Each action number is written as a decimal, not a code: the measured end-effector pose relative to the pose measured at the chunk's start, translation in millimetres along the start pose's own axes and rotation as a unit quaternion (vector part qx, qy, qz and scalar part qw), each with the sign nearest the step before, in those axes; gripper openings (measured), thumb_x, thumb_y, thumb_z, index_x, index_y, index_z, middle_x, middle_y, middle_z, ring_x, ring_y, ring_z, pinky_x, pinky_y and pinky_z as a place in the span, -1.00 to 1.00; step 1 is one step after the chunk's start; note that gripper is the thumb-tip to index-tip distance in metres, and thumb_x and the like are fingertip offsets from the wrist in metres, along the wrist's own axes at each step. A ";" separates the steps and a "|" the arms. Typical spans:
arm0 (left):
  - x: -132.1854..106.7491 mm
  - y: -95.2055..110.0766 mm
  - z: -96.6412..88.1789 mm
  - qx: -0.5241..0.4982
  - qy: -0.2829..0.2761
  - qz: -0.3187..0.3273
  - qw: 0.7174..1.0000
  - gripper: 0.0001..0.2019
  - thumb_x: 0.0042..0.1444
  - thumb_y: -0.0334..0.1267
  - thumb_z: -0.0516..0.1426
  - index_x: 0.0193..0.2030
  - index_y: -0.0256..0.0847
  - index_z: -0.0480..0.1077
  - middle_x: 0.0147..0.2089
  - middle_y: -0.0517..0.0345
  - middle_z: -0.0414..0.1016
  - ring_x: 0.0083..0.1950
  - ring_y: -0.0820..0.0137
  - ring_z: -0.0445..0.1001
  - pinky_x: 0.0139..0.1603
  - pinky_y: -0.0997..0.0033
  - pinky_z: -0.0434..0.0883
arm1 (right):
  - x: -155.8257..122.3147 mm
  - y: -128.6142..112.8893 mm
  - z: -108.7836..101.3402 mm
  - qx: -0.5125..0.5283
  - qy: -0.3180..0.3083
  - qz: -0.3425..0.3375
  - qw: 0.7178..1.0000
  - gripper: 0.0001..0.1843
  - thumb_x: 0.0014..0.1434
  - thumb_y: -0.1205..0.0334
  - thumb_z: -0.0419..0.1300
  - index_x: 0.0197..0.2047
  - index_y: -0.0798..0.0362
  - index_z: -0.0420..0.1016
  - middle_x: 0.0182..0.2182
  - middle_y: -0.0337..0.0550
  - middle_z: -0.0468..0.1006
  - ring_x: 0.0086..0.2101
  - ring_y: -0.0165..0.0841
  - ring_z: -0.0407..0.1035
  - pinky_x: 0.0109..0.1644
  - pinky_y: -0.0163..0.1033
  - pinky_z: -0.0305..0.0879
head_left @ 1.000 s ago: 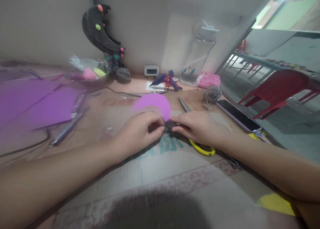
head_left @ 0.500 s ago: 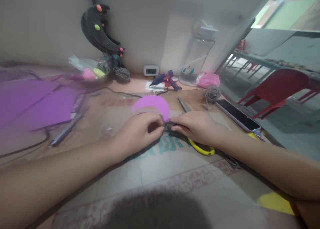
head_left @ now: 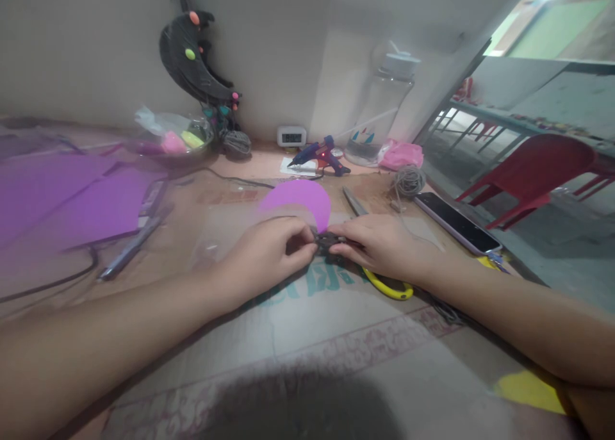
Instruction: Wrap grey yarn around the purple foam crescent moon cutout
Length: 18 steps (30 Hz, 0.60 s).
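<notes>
My left hand (head_left: 276,251) is closed in a pinch, thumb against forefinger. Opposite it, my right hand (head_left: 379,238) is pinched too. Between the two sets of fingertips is a small dark grey bunch of yarn (head_left: 328,239), held from both sides; its exact form is blurred. Just beyond the fingers lies a purple crescent cutout (head_left: 302,193), its lower right tip touching or close to the yarn. Scissors with yellow handles (head_left: 389,287) lie partly hidden beneath my right hand, the blade showing past it.
A glue gun (head_left: 317,155) with a red light rests at the back beside a small digital clock (head_left: 291,136) and a clear bottle (head_left: 382,107). Grey yarn (head_left: 408,180) and a phone (head_left: 459,222) lie right. Purple sheets (head_left: 72,196) and a pen-like stick (head_left: 129,248) lie left.
My fingertips have drawn slightly apart, so more of the grey yarn shows between them. The purple crescent has shifted a little up and right.
</notes>
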<state>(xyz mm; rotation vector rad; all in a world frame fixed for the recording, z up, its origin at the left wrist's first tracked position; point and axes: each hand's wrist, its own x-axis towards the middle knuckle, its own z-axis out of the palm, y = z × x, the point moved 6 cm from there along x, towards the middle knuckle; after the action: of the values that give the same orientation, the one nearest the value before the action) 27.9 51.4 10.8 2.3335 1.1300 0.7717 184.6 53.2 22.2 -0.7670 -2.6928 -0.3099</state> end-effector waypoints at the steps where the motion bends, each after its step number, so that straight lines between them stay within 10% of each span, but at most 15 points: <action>1: 0.4 -0.2 0.2 0.001 0.001 0.002 1.000 -0.92 0.16 -0.30 0.10 -0.34 -0.20 0.39 -0.36 0.21 0.45 -0.31 0.41 0.39 -0.31 0.42 0.26 | 0.1 0.0 0.1 0.001 0.002 0.000 1.000 -0.56 0.40 0.00 -0.02 0.01 0.12 0.52 -0.34 -0.08 0.66 -0.33 -0.34 0.53 -0.30 -0.31 0.24; 18: 1.1 -0.1 0.8 0.011 -0.005 0.008 1.000 -0.91 0.16 -0.30 0.10 -0.34 -0.20 0.40 -0.37 0.22 0.47 -0.34 0.42 0.38 -0.34 0.42 0.25 | 1.9 -1.6 -1.6 -0.005 0.026 -0.018 0.999 -0.58 0.41 0.03 -0.02 -0.07 0.11 0.56 -0.43 -0.12 0.64 -0.40 -0.38 0.50 -0.35 -0.33 0.20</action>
<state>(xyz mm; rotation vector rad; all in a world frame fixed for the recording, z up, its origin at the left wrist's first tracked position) 29.0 52.3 10.4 2.3634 1.1230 0.7568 182.7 52.3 24.2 -0.7044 -2.6599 -0.3483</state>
